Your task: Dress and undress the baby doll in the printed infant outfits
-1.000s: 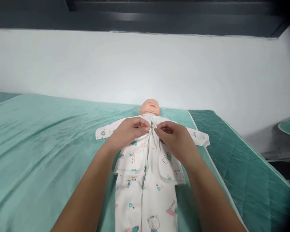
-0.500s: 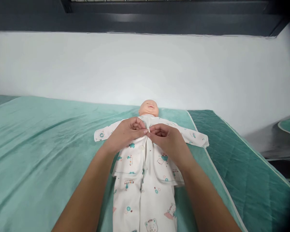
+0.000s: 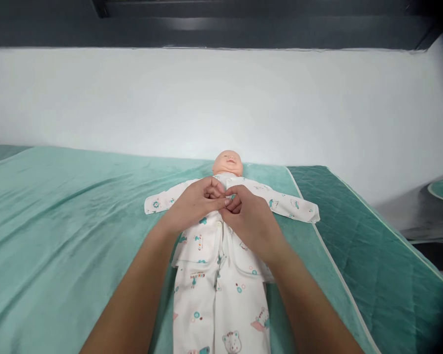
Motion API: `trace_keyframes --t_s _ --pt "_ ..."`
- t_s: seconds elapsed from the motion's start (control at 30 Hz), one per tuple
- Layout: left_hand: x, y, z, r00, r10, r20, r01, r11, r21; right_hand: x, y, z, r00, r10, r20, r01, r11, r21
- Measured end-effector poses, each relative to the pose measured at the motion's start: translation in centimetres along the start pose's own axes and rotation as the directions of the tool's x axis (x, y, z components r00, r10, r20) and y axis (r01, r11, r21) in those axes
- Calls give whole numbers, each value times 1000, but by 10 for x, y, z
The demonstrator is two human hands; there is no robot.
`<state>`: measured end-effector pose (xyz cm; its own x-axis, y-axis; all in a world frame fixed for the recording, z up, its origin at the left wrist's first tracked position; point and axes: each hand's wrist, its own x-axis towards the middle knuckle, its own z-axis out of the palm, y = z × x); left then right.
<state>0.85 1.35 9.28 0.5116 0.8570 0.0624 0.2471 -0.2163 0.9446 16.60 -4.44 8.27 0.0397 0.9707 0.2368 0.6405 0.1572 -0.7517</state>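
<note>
A baby doll (image 3: 228, 163) lies on its back, dressed in a white printed jacket (image 3: 199, 241) and white printed trousers (image 3: 239, 309). Both sleeves are stretched out sideways. At the chest, my left hand (image 3: 203, 199) pinches the jacket's front edge with thumb and fingertips. My right hand (image 3: 245, 211) is closed on the opposite edge, its fingertips meeting those of my left. Whatever fastening sits between the fingers is hidden. Below my hands the jacket front hangs apart, with a small button (image 3: 219, 224) showing on the left edge.
Under the doll spreads a light green sheet (image 3: 77, 221), with a darker quilted green cover (image 3: 362, 255) to the right. A white wall (image 3: 206, 103) rises right behind the doll's head. Across the top runs a dark frame (image 3: 243, 32).
My right hand has shifted slightly left and turned inward, its thumb now under my left thumb. My left hand stays nearly in place. The doll has not visibly moved.
</note>
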Motion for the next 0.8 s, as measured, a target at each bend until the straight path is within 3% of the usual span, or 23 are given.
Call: trace_keyframes --t_s 0.23,0.53,0.8 --pt "0 -2 1 999 35 9 -34 996 -79 -4 -6 -3 999 -16 43 21 994 -107" --pt "-4 2 0 1000 -9 22 12 991 -136 -5 -4 4 998 -40 46 48 983 -176" --pt "-12 9 -14 992 -117 57 113 992 61 -25 -12 -22 993 26 111 4 963 -269"
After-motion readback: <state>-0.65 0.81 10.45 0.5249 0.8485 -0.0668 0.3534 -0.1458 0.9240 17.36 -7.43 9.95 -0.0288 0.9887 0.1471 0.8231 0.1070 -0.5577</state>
